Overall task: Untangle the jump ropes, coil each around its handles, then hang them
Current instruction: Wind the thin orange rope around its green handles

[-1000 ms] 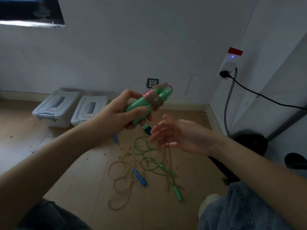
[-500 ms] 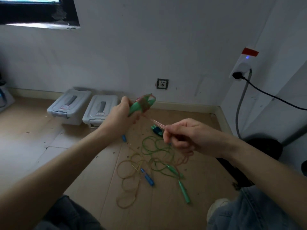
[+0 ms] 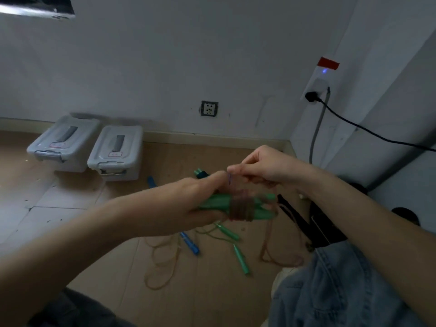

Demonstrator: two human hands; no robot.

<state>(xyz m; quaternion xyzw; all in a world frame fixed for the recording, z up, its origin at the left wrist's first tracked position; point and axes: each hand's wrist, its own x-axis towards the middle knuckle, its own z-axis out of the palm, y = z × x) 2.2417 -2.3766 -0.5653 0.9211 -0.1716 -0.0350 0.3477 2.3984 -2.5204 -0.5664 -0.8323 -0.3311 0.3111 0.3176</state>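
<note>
My left hand (image 3: 188, 204) grips a pair of green handles (image 3: 250, 206) held side by side, with a pinkish-brown rope (image 3: 240, 208) coiled round their middle. My right hand (image 3: 262, 166) is just above them and pinches the rope's free part near my left fingertips. A loose length of that rope (image 3: 269, 244) hangs down to the floor. On the floor below lie a tangle of yellow rope (image 3: 162, 260), a blue handle (image 3: 190, 243) and two green handles (image 3: 240, 258). Another blue handle (image 3: 151, 181) lies farther back.
Two grey lidded boxes (image 3: 115, 152) stand against the far wall. A wall socket (image 3: 209, 108) is behind the hands, and a plugged black cable (image 3: 354, 123) runs along the right wall. My denim-clad knee (image 3: 330, 279) is at the lower right.
My left hand has dropped and turned the green handles level. My right hand has risen above them, carrying the rope over the coil. The camera has tilted down.
</note>
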